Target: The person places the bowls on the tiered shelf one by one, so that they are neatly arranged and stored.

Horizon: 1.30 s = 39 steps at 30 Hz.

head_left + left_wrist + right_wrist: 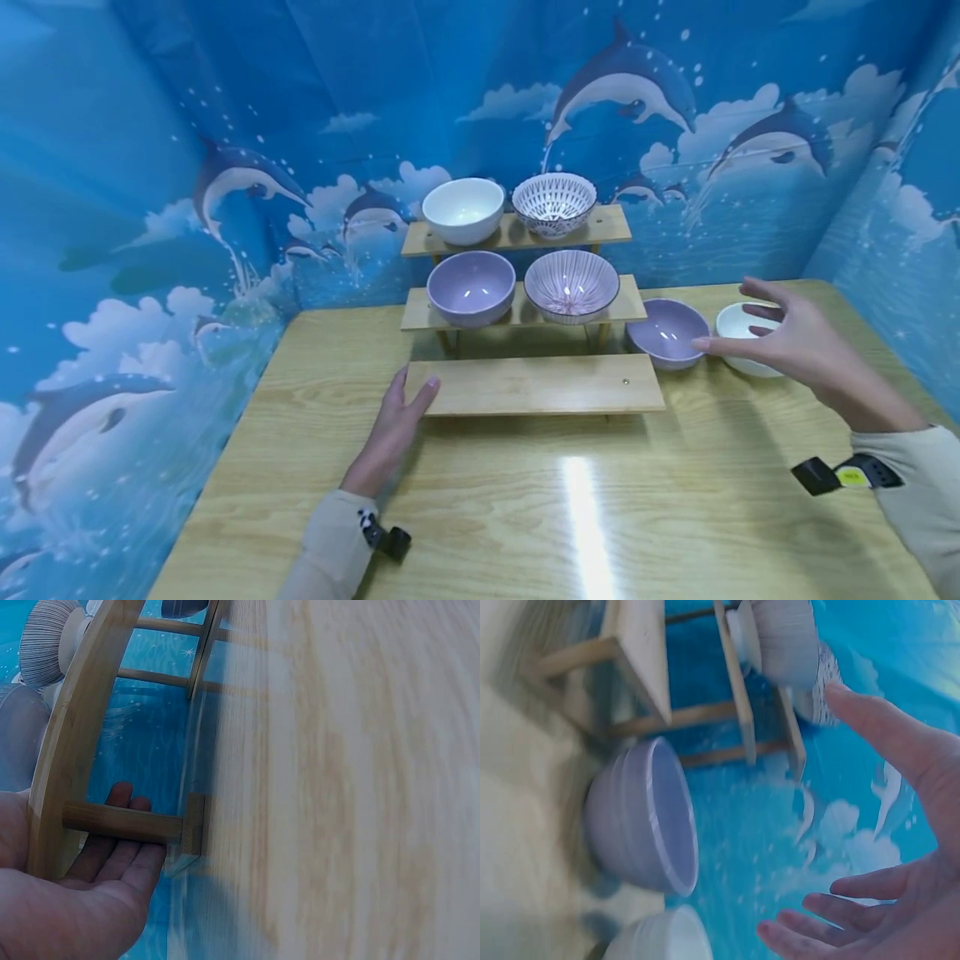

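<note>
A three-step wooden display stand [525, 386] is on the table. My left hand [393, 421] grips the left end of its lowest step, thumb at the top; in the left wrist view the fingers [124, 859] pass beneath the board by a round support bar [124, 821]. My right hand [795, 342] is in the air at the right, fingers spread, holding nothing. Near it on the table are a plain purple bowl [667, 333] and a white bowl [738, 325], partly hidden behind the hand in the head view. Both bowls [641, 817] stand upright.
On the middle step sit a purple bowl [471, 289] and a striped bowl [572, 287]. The top step carries a white bowl [464, 212] and a patterned bowl [554, 205]. A dolphin-printed blue backdrop [420, 100] encloses the table [480, 508] behind and at the sides.
</note>
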Motion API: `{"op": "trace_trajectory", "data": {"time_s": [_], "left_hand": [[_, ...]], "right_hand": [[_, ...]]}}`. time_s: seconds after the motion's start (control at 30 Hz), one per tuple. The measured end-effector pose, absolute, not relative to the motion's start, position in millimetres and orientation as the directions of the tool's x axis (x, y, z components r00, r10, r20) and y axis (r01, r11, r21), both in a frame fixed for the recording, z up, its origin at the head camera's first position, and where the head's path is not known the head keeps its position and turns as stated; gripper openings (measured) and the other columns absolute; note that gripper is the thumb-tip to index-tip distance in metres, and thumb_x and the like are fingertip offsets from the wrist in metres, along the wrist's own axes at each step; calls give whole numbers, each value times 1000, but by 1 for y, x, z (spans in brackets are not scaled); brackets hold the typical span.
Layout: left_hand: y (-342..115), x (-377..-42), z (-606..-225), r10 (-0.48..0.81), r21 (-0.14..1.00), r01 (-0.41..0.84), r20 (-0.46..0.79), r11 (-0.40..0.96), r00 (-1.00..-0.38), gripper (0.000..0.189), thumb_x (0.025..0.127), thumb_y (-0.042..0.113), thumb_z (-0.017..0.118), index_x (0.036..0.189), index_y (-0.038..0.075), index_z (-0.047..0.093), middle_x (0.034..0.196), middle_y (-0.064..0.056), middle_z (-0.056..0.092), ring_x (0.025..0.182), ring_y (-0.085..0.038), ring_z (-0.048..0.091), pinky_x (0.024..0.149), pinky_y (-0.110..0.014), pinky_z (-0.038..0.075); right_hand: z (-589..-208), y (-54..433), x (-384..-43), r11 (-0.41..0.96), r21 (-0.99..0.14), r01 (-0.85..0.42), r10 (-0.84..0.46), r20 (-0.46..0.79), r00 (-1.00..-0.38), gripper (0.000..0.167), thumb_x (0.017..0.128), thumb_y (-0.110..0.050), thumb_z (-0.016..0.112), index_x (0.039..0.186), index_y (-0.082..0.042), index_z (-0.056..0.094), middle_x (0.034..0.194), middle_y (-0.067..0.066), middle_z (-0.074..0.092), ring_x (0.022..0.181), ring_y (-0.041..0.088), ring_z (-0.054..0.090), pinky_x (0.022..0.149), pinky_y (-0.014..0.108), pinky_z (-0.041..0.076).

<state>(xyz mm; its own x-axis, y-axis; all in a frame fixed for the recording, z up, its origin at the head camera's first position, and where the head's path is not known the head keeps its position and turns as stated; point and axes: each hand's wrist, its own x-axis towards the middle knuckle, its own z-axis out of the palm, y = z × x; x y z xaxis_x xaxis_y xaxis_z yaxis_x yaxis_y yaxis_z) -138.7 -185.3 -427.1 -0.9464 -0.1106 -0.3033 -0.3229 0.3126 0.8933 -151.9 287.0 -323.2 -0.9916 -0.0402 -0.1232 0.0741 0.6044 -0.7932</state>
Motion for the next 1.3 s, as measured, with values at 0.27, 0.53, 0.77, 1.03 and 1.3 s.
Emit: {"op": "trace_trajectory", "data": {"time_s": [0.27,0.53,0.77,1.03,1.3], "left_hand": [[-185,-138,-426,-116,890,-324,-302,320,-946,100,93,68,55,164,18,6,170,-11,1,154,-37,3,122,-62,7],[-187,-138,-426,-117,888,-327,-305,323,-945,101,92,70,55,164,18,7,170,-12,1,154,-38,2,122,-63,7],[-188,-137,-427,-98,896,-310,-295,317,-951,100,94,68,55,164,17,6,170,-12,0,154,-38,2,122,-63,7],[-185,-138,-425,-122,886,-336,-314,318,-942,100,93,69,55,164,18,6,170,-12,1,154,-38,3,122,-63,8],[-186,-139,-426,-113,889,-333,-313,314,-943,101,93,69,55,164,18,6,170,-11,1,154,-37,3,122,-62,8]], "right_hand": [[-349,322,-138,636,-764,111,72,-85,-994,111,90,-38,78,160,2,1,164,32,6,138,65,22,99,76,35],[-371,346,-137,709,-687,161,159,-67,-985,118,87,-45,79,157,10,2,159,40,5,135,67,22,95,79,36],[-389,357,-146,669,-720,186,161,-103,-981,114,85,-41,82,154,15,11,150,47,21,130,65,33,83,59,53],[-405,358,-157,648,-748,145,138,-72,-988,110,83,-36,85,149,21,17,133,43,40,112,51,47,61,13,43],[-412,355,-168,638,-760,126,149,-38,-988,106,81,-33,88,148,18,24,131,38,45,105,38,51,64,13,44]]}}
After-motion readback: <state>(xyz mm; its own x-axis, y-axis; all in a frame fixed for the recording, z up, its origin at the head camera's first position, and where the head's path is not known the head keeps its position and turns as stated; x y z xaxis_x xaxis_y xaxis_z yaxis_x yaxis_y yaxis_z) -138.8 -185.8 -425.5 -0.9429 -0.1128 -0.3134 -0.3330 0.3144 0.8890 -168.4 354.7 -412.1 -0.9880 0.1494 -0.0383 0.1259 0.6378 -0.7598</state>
